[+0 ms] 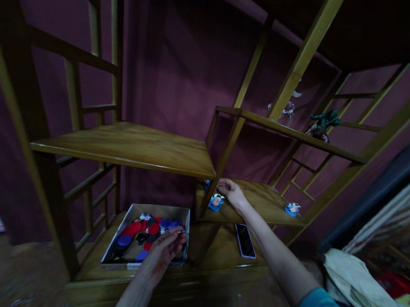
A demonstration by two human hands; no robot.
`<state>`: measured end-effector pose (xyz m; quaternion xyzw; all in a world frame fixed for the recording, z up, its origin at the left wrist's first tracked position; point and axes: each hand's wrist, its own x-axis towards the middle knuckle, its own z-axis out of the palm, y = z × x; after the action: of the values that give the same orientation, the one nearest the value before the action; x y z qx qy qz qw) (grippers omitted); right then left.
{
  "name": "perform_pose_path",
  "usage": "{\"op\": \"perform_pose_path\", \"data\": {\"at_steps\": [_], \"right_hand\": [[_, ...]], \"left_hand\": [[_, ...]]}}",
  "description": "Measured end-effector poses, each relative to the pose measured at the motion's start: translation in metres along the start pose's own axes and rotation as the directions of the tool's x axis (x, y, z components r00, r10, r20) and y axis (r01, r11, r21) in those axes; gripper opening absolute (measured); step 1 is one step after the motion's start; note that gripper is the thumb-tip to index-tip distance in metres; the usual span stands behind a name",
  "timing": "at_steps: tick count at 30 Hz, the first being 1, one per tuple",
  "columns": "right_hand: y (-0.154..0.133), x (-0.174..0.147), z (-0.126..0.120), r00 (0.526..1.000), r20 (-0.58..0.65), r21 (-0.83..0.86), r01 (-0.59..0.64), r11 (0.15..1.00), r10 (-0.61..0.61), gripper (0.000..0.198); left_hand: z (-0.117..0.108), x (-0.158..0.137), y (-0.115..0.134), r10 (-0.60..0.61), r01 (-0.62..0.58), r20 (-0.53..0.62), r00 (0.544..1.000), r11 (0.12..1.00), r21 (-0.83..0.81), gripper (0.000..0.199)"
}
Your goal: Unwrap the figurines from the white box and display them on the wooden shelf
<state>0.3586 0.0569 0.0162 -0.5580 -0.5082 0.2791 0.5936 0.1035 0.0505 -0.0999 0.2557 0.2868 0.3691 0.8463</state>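
My left hand (165,250) is over the right part of a shallow cardboard box (186,246), its fingers curled. Something small and pale shows at its fingertips, too dim to name. Red, blue and dark round pieces (153,228) fill much of the box. My right hand (231,191) reaches onto the low right shelf (258,200), fingers extended to the left beside a wooden post. Just below its fingers stands a small figurine (216,202) on a blue base. Another blue figurine (208,184) is partly hidden by the post. A third figurine (292,208) stands at the shelf's right end.
A phone (245,241) lies on the bottom board, right of the box. Above are a wooden shelf (131,143) and an upper right shelf with a glass ornament (288,110) and a dark green figure (323,124). Wooden posts (228,148) divide the unit. Cloth (354,279) hangs at right.
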Motion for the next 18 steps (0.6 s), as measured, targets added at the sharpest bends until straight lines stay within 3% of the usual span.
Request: {"op": "perform_pose_path", "data": {"at_steps": [5, 11, 18], "right_hand": [[0.001, -0.02, -0.02, 0.98, -0.195, -0.06, -0.04, 0.997, 0.028, 0.05], [-0.001, -0.005, -0.007, 0.998, -0.034, 0.037, -0.048, 0.998, 0.049, 0.048], [0.005, 0.024, 0.012, 0.996, 0.085, -0.092, -0.003, 0.996, 0.011, 0.031]], "left_hand": [[0.001, -0.006, 0.006, 0.001, -0.001, -0.032, 1.0, 1.0, -0.005, 0.027], [0.003, -0.007, 0.005, -0.014, 0.015, -0.046, 0.999, 1.0, 0.019, 0.025], [0.001, -0.001, 0.001, -0.01, 0.011, -0.036, 0.999, 1.0, 0.023, 0.026]]}}
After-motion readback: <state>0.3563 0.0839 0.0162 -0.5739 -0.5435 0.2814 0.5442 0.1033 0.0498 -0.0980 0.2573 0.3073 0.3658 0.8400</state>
